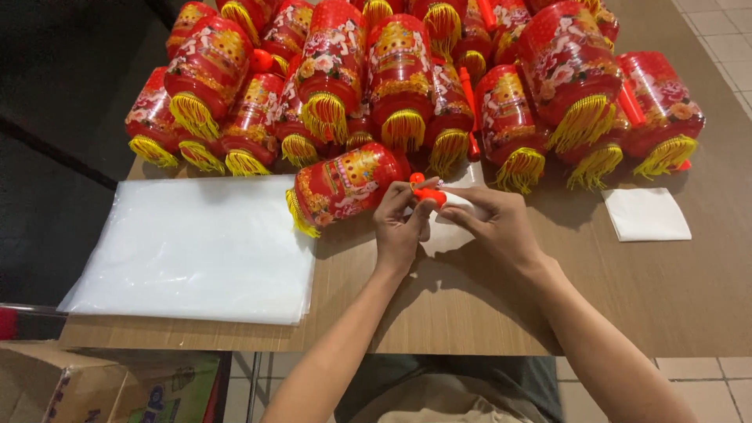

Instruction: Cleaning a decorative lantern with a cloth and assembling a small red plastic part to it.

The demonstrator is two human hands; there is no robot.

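— Hands first: what have they got?
— Left hand (399, 227) and right hand (492, 223) both have fingers clamped on the orange handle (427, 192) of a red lantern (345, 186) lying on its side near the middle of the table (470, 313).
— Around it?
— A heap of red lanterns (407, 78) along the far edge, a stack of clear plastic bags (196, 247) by the left edge, and a white folded sheet (646, 213) toward the right edge.

Bright even overhead light, soft shadows under the forearms, glare on the plastic sheets (196, 247), slight wide-angle edge bending.
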